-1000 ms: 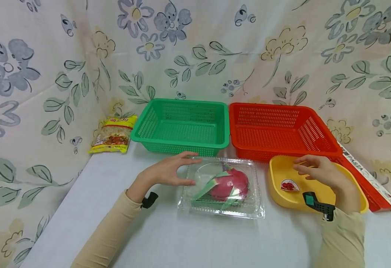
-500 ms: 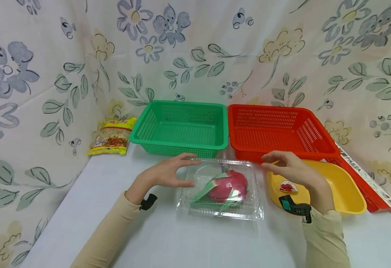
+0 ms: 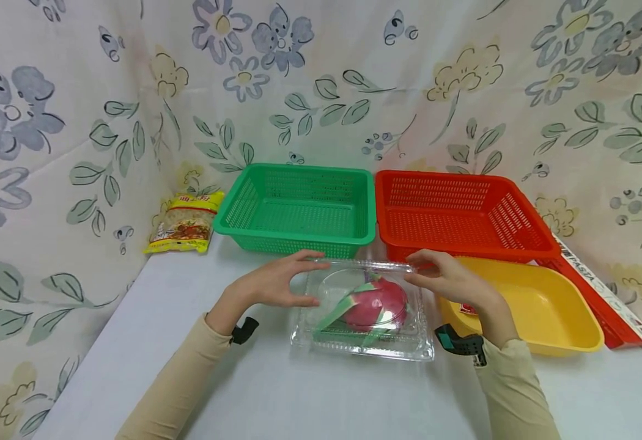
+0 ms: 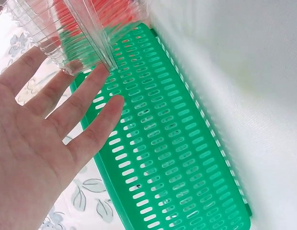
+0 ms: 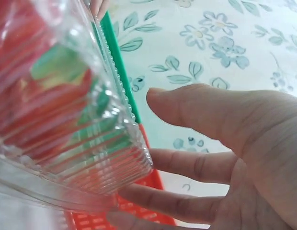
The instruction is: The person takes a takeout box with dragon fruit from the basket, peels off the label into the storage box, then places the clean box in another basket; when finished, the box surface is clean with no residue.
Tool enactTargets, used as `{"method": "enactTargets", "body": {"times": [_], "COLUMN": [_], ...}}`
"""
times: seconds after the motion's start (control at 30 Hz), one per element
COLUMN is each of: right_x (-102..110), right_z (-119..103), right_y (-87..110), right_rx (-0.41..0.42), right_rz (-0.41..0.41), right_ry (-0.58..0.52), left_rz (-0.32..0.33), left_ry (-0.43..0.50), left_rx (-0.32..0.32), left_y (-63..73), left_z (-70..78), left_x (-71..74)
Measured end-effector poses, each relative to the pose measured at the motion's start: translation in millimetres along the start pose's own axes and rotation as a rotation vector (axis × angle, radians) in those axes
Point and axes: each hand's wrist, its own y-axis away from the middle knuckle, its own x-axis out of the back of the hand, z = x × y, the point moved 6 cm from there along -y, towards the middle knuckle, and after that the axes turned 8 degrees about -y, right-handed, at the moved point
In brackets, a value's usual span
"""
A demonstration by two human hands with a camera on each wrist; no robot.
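A clear plastic clamshell container [image 3: 362,350] lies on the white table, with a pink, green-tipped dragon fruit [image 3: 378,302] visible through its lid. My left hand [image 3: 277,282] is at its left side, thumb and fingers spread. In the left wrist view the fingertips [image 4: 103,72] meet the container's ribbed wall [image 4: 84,36]. On the other side, my right hand [image 3: 447,278] reaches over the container's back right corner with fingers loosely bent. The right wrist view shows the thumb [image 5: 182,103] apart from the container and the fingers right beside its ribbed corner [image 5: 134,160].
Behind the container stand a green basket [image 3: 299,232] and a red basket [image 3: 464,247] side by side. A yellow tub [image 3: 546,311] sits right of it, partly behind my right arm. A red pasta box [image 3: 601,293] lies at far right; a yellow food packet [image 3: 186,223] rests at back left.
My right hand has moved left from over the yellow tub to the container's right side. The left hand and the container have stayed in place.
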Motion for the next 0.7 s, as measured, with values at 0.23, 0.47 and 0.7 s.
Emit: {"method": "enactTargets", "body": {"times": [0.23,0.47,0.7], "right_x": [-6.5,-9.2,-7.9], "right_z": [4.5,13.9,18.1], "right_y": [-4.9,-9.7,-11.4], "right_rx": [-0.038,-0.066,-0.08], "right_rz": [-0.016,-0.01,-0.009], "right_ry": [-0.02,-0.057,-0.076], "left_rz": [0.001,0.006,0.016], "left_ry": [-0.006,0.002,0.0], "left_rx": [-0.001,-0.004,-0.016], "left_y": [1.1,2.3,1.7], "left_z": [1.9,4.3,3.6], "left_x": [1.3,2.7,2.9]}}
